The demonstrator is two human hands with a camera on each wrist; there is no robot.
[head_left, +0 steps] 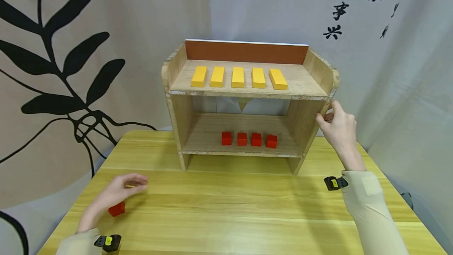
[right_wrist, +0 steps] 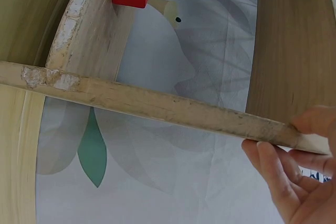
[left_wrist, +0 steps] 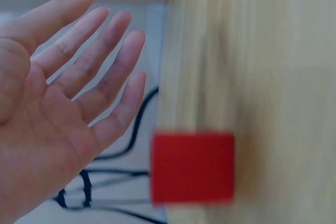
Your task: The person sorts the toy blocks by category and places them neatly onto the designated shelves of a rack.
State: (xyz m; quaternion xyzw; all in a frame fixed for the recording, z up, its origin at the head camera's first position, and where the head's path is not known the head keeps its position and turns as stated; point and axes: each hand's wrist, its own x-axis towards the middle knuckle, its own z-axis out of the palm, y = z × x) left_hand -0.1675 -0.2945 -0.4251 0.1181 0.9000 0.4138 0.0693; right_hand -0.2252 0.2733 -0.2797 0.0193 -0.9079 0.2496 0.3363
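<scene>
A small wooden shelf (head_left: 244,94) with two levels stands on the table. My right hand (head_left: 337,131) pinches the front edge of its right side panel (right_wrist: 210,116), thumb on one face and fingers on the other. At the table's left, my left hand (head_left: 118,192) is held with its fingers loosely extended and nothing in it. Beside and partly behind its wrist lies a red block (head_left: 117,209), which shows fully in the left wrist view. Several yellow blocks (head_left: 238,77) stand in a row on the upper shelf. Several red blocks (head_left: 242,139) line the lower one.
The wooden table (head_left: 212,207) has its left edge close to my left hand. Printed curtains (head_left: 141,19) hang behind the shelf. Black cables (left_wrist: 139,121) run below the table edge on the left.
</scene>
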